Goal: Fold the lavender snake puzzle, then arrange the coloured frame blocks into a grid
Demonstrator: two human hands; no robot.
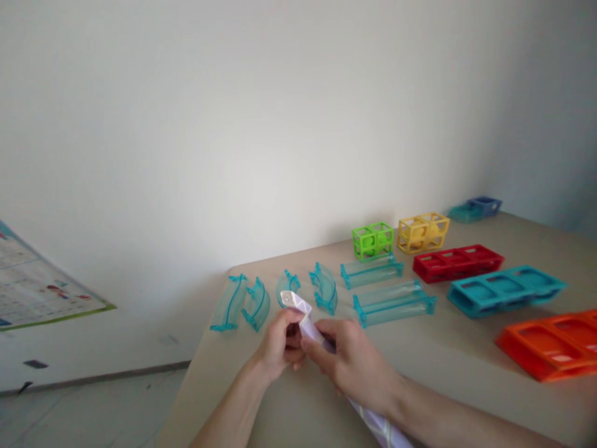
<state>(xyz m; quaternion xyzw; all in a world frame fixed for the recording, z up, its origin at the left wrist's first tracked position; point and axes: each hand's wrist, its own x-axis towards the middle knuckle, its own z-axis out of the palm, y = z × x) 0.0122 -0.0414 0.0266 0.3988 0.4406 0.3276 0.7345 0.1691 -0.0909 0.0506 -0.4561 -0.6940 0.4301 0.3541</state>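
From the head view I see both of my hands meeting low in the middle of the frame over the beige table (289, 410), and between them runs a long pale lilac track piece (310, 326) with a whitish rounded tip. Its long axis slants from that upper tip, up and to the left near the curved pieces, down and to the right, passing under my right wrist and off the bottom edge, where a striped lilac stretch shows. My left hand (278, 345) comes in from the lower left and has its fingers curled shut around the piece just below the tip; my right hand (354, 364) comes in from the lower right and is closed on the shaft just beside the left, the two hands touching or nearly so. The left hand is therefore nearer the free upper end, the right nearer the long trailing part. Just beyond the tip lie four clear teal curved track pieces (321, 287), and to their right two clear teal straight track pieces (394, 302). Farther back stand a green lattice block (372, 240) and a yellow lattice block (422, 232); to the right lie a red block (457, 262), a teal block (506, 290) and an orange block (553, 343), all well apart from my hands.
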